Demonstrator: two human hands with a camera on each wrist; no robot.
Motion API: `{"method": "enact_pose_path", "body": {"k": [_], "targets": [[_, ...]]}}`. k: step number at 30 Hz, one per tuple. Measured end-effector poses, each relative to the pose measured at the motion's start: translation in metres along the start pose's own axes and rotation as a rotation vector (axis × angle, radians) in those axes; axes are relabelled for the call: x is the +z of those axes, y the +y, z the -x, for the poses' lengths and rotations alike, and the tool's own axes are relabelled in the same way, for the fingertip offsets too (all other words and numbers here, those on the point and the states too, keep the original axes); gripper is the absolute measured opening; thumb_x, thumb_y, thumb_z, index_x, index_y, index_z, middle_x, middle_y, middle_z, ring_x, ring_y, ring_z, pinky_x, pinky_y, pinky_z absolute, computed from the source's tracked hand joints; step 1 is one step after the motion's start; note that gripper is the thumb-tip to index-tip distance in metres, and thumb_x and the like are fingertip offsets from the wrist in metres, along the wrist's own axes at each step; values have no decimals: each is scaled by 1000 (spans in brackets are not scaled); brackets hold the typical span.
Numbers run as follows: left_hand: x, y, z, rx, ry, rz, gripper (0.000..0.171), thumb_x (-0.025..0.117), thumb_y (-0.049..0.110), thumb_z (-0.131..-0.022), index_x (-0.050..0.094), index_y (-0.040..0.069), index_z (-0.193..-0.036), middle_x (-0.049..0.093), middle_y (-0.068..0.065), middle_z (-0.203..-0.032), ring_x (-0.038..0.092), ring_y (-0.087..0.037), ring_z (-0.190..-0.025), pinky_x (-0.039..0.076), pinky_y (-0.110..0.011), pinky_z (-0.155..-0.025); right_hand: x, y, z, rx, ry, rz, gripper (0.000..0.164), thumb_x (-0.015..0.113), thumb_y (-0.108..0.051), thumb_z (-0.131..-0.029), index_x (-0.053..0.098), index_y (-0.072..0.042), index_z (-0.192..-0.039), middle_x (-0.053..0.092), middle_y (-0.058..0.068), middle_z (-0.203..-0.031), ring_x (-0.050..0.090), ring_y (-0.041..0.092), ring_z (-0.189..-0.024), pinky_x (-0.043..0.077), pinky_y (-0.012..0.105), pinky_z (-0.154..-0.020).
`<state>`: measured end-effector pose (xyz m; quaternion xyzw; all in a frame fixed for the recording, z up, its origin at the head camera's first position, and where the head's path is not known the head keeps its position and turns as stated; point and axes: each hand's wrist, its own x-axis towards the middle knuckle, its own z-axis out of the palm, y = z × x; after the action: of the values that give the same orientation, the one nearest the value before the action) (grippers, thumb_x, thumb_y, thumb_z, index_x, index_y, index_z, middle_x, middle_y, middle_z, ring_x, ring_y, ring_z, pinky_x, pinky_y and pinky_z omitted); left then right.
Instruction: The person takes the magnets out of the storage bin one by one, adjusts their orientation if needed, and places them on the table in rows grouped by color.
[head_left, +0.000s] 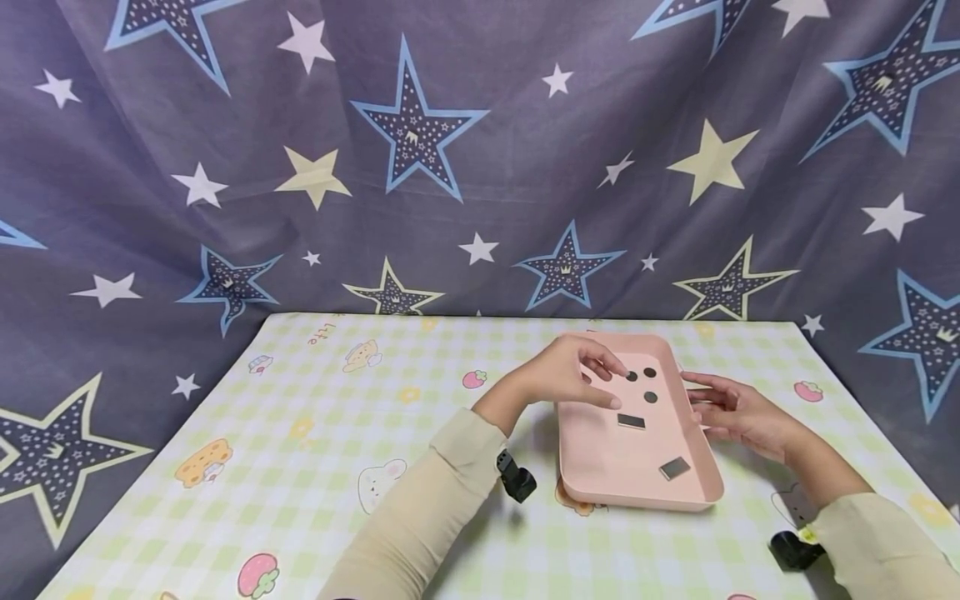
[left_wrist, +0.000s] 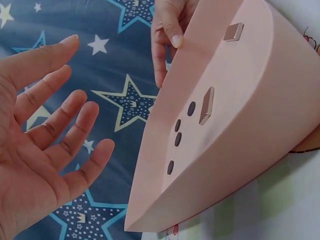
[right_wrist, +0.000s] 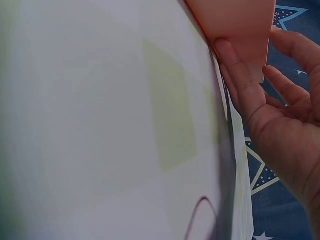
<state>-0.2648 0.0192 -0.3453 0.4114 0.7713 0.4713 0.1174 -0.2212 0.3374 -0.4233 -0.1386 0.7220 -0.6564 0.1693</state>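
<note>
A pink tray (head_left: 630, 492) holds several small dark round discs (head_left: 651, 397) and two small rectangular blocks, one near the middle (head_left: 632, 422) and one near the front right (head_left: 675, 468). Over the tray's left side is my left hand (head_left: 573, 371), its fingers spread with nothing between them. The left wrist view shows that palm (left_wrist: 45, 130) and the loosely bent fingers apart from the tray. My right hand (head_left: 742, 417) is at the right wall, fingertips touching its outer side and rim. In the right wrist view its fingers (right_wrist: 242, 82) lie against the pink wall.
A green-and-white checked cloth (head_left: 330, 492) with cartoon prints covers the table. Behind it hangs a dark curtain (head_left: 450, 225) with stars. Small black devices sit by the left wrist (head_left: 516, 477) and the right wrist (head_left: 797, 552).
</note>
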Motion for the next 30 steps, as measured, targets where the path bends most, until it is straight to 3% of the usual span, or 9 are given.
{"method": "enact_pose_path", "body": {"k": [11,16,22,30], "targets": [[11,-6,-12,-30,-28,-11,33,86,5,-72,74,2,-103,73,-4,-99,68,-16,-92,53,-20,-75,-2,3,-2,29,0,43,65,56,-4,-98,22,0,-153,51,10,-132,62,14,-110,54,39,-88],[16,-7,-19,-17,-59,-52,31,86,7,-73,75,4,-103,73,-1,-100,68,-13,-90,53,-19,-80,-1,2,-3,34,0,54,67,57,-4,-98,20,3,-153,50,11,-133,62,13,-111,54,39,-88],[23,-8,-29,-17,-115,-51,32,84,5,-75,74,3,-106,73,-3,-106,68,-22,-98,50,-15,-81,-1,1,-2,37,2,59,67,57,-4,-98,20,3,-153,50,11,-133,61,13,-111,54,39,-88],[30,-9,-38,-43,-145,-47,33,84,7,-75,74,3,-105,73,0,-100,67,-19,-97,49,-13,-80,0,-2,0,27,-4,44,63,55,-3,-98,25,-2,-153,48,15,-135,62,13,-110,54,39,-87]]}}
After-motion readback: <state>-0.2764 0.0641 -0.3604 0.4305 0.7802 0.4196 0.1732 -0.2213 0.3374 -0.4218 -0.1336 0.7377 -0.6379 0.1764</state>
